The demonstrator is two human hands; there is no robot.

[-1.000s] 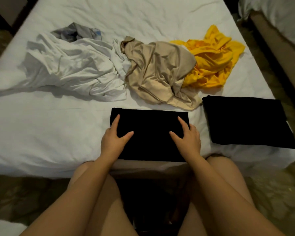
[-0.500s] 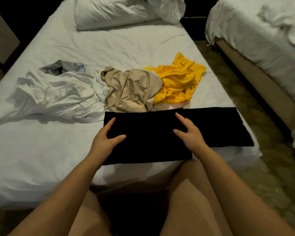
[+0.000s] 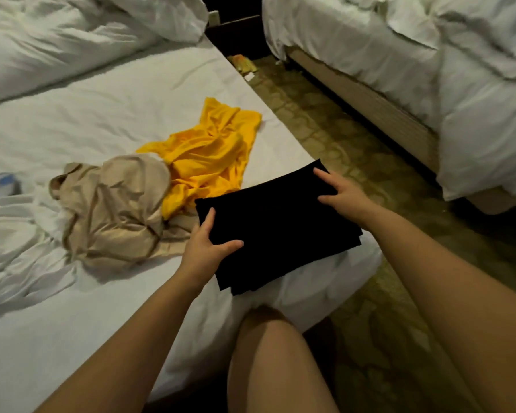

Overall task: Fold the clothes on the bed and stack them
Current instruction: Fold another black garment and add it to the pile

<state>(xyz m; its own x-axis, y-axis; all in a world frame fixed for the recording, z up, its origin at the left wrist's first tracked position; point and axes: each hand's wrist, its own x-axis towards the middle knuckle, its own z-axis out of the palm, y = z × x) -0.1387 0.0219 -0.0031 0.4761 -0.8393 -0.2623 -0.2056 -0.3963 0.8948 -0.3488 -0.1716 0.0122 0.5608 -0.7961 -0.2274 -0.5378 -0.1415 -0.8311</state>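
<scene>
A folded black garment (image 3: 277,222) sits at the near right corner of the white bed (image 3: 108,114), on top of a second folded black piece whose edges (image 3: 245,289) show beneath it. My left hand (image 3: 209,245) grips its near left edge, thumb on top. At its far right edge my right hand (image 3: 338,190) grips it the same way. Unfolded clothes lie to the left: a yellow garment (image 3: 209,153), a beige garment (image 3: 116,210) and a crumpled white garment (image 3: 15,234).
A grey-blue item (image 3: 0,183) peeks out at the left edge. A bunched white duvet (image 3: 72,34) lies at the head of the bed. A patterned carpet aisle (image 3: 340,138) separates this bed from a second bed (image 3: 444,84) on the right. My bare knees are at the bottom.
Both hands have carried the folded black garment to the right and set it over the other black folded piece. The view swung right, showing the second bed.
</scene>
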